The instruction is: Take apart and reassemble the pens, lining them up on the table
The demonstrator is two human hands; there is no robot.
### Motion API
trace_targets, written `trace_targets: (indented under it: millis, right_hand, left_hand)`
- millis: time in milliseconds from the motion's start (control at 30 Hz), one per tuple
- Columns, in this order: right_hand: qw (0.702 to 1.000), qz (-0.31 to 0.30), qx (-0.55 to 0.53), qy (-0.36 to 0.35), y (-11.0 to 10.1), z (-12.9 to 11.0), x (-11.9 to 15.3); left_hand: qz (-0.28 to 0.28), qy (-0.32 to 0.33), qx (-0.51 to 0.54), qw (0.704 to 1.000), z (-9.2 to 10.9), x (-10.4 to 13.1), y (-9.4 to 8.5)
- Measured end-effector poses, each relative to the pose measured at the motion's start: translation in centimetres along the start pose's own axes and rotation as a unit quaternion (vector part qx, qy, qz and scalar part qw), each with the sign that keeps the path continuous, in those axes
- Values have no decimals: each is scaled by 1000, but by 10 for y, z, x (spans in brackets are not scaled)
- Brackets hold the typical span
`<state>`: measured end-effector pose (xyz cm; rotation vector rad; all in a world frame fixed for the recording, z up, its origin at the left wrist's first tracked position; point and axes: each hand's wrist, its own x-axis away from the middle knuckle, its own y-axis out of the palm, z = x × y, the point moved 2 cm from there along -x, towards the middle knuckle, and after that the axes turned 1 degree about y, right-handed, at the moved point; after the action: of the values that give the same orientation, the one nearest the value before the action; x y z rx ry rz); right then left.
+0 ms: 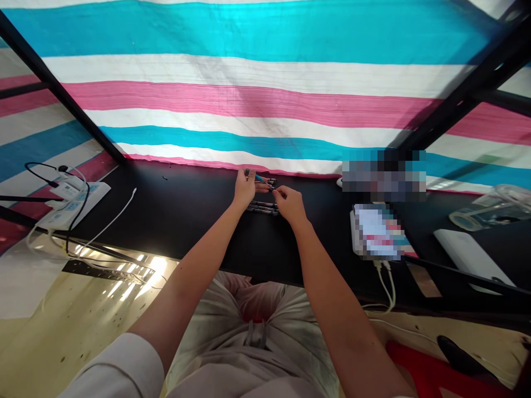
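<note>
My left hand [245, 189] is over the black tabletop, its thumb pressing a slim pen with a blue part [259, 178] against the fingers, which stretch to the right. Close by on the right, my right hand [291, 203] is closed in a pinch, thumb and forefinger at the dark end of a pen beside the left fingertips. Its exact hold is too small to see clearly. Just below and between both hands, several slim dark-and-clear pens [262, 208] lie side by side on the table; the right hand partly covers their ends.
A white power strip [78, 205] with plugs and cables sits at the left. To the right are a blurred phone [377, 232] with white cables, a long white device [473, 257] and a clear jar [489, 210] on its side. Striped sheeting [265, 102] hangs behind the table; black metal posts flank it.
</note>
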<state>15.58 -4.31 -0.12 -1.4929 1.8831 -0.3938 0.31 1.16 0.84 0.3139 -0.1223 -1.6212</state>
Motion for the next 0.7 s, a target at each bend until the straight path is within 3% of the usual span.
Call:
trace_targets:
  millis: [433,700]
  right_hand:
    - [1000,4,-8,-6,-1,-2,1]
    - [998,27,-52,-13,0,-3,-1]
  left_hand:
    - [-35,12,1,999,-1,-1,1]
    - [-87,39,-99,991,-3,2,3]
